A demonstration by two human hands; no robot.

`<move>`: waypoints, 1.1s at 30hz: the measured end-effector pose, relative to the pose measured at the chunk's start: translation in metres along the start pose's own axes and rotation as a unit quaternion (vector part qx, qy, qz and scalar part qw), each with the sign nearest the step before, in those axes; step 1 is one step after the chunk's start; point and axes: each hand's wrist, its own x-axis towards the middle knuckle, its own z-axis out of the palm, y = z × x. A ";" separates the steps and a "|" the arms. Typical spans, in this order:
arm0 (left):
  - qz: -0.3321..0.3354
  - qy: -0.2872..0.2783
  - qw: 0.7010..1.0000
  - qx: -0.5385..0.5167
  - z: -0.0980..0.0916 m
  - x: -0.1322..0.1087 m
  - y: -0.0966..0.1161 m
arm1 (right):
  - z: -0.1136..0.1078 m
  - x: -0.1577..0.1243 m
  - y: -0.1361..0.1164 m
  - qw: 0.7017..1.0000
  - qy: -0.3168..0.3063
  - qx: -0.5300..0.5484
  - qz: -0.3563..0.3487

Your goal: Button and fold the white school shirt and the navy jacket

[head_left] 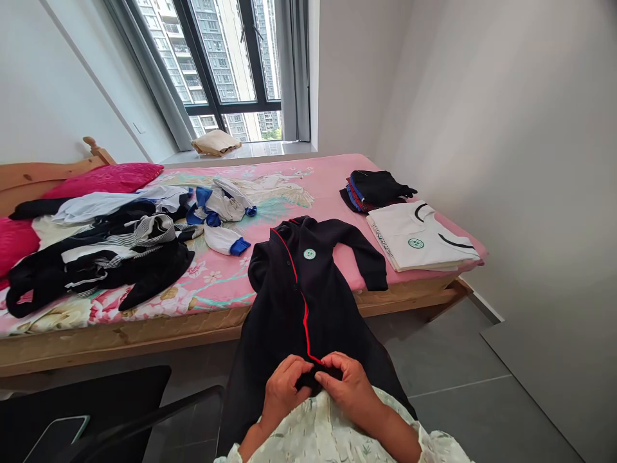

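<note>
A black jacket (328,283) with red trim down its front and a round green-and-white badge (309,254) lies across my lap, its collar and sleeves resting on the bed edge. At its lower hem, my left hand (285,389) pinches the black fabric beside the red trim. My right hand (348,384) grips the same hem just to the right, thumb and fingers closed on the cloth. The fingertips are close together, and what exactly lies between them is partly hidden.
The bed (332,167) has a pink flowered sheet. Loose clothes (110,238) are heaped at left, with folded dark garments (376,188) and folded white shirts (419,238) at right. A black chair (130,399) bearing a phone (58,440) stands at lower left.
</note>
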 end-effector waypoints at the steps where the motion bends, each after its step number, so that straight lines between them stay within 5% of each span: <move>1: -0.007 0.000 1.000 -0.026 0.000 0.000 0.001 | 0.000 -0.001 -0.001 1.000 0.005 -0.011 -0.009; 11: -0.086 -0.063 0.964 -0.242 -0.001 -0.007 0.006 | 0.000 -0.002 0.000 0.998 0.015 0.046 0.036; 18: -0.172 -0.019 0.956 -0.238 0.008 -0.012 0.003 | -0.002 -0.001 0.001 0.992 -0.021 0.117 0.036; 24: -0.122 -0.048 0.971 -0.198 0.006 -0.015 0.000 | -0.012 -0.003 -0.002 0.992 -0.059 0.115 0.012; 33: -0.165 -0.077 0.961 -0.210 0.011 -0.015 -0.007 | -0.008 0.002 0.006 0.995 -0.097 0.030 0.007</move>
